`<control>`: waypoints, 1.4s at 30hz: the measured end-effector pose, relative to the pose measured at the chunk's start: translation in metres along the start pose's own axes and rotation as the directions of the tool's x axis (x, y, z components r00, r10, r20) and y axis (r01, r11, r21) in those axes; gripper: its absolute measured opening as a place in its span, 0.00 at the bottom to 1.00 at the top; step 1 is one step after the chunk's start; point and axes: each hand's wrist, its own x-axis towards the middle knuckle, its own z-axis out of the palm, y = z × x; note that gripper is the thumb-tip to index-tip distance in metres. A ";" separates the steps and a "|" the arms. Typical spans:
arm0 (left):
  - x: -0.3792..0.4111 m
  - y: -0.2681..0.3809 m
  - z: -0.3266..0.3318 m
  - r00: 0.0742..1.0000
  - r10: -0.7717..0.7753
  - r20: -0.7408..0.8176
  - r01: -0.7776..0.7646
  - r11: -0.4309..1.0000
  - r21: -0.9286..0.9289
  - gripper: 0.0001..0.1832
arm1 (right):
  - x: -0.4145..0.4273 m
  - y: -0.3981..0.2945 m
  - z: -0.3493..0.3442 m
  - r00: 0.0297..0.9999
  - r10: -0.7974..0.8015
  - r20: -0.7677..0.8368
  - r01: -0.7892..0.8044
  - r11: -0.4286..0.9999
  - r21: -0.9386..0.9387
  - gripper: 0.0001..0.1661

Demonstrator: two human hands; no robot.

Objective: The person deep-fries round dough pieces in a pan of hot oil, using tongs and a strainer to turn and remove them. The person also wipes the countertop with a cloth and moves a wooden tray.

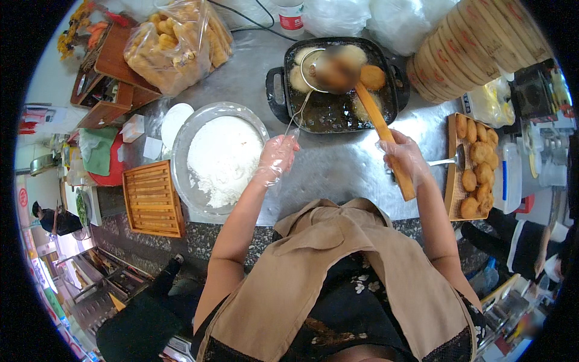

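Note:
My left hand [277, 156], in a clear plastic glove, grips the wire handle of a round strainer [309, 68]. The strainer's ring is over a square black electric frying pan [277, 96] of dark, bubbling oil. Gloved likewise, my right hand [404, 154] holds a flat wooden stick [376, 114] that slants up to the pan. Its far end meets a blurred brown patch, so I cannot tell what it touches. Pale dough pieces and a browned round cake [372, 77] float in the oil. A metal ladle [458, 157] lies behind my right wrist, its head at the tray.
Left of my left hand stands a basin of white flour [226, 154], beside a slatted wooden tray [153, 198]. Fried cakes [482, 169] fill a tray at right. Stacked bamboo steamers [470, 50] and bagged fried dough [178, 47] stand behind. Other people are nearby on both sides.

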 end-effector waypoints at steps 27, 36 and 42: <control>0.012 0.022 -0.007 0.830 0.532 -0.168 -0.278 0.655 0.703 0.16 | -0.002 -0.008 0.004 0.998 0.051 0.021 -0.052 0.995 0.085 0.40; 0.012 0.032 -0.013 0.619 0.783 0.061 -0.111 0.010 0.994 0.11 | 0.002 -0.011 0.012 0.998 0.027 0.048 -0.032 0.994 0.105 0.33; 0.022 0.020 -0.034 0.508 0.839 0.195 -0.123 -0.153 0.980 0.05 | 0.001 -0.016 0.009 0.993 -0.006 0.122 -0.011 0.991 0.137 0.31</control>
